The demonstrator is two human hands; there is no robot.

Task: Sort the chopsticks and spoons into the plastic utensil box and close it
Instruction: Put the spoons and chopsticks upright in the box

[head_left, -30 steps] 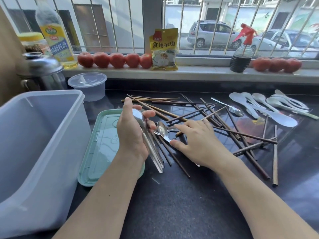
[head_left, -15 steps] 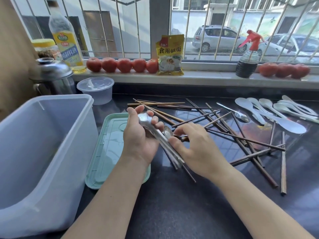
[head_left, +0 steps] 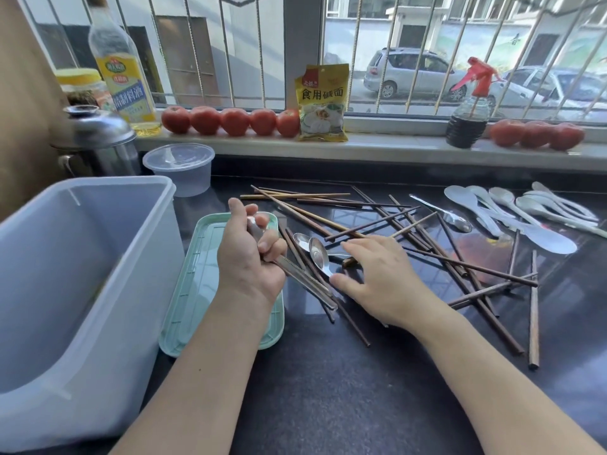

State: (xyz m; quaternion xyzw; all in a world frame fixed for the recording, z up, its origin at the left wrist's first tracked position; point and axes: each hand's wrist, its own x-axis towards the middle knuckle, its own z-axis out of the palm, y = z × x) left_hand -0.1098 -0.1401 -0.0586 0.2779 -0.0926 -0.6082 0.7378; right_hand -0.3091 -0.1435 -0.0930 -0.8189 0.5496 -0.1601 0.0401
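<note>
Steel spoons (head_left: 289, 269), smooth and shiny, sit bunched in my left hand (head_left: 251, 257), fingers curled round their flat handles above the ribbed mint-green lid (head_left: 193, 284). My right hand (head_left: 377, 274) lies with fingers straight and relaxed, thumb touching another steel spoon (head_left: 319, 254) on the glossy black counter (head_left: 328, 389). Thin wooden chopsticks (head_left: 427, 244) criss-cross beyond it; white plastic spoons (head_left: 512, 211) lie far right. Frosted and rectangular, the plastic utensil box (head_left: 75, 290) stands open just left of my left hand.

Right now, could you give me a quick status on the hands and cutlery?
Left hand grips a bundle of metal spoons. Right hand reaches for another steel spoon. Brown wooden chopsticks lie scattered.
</note>
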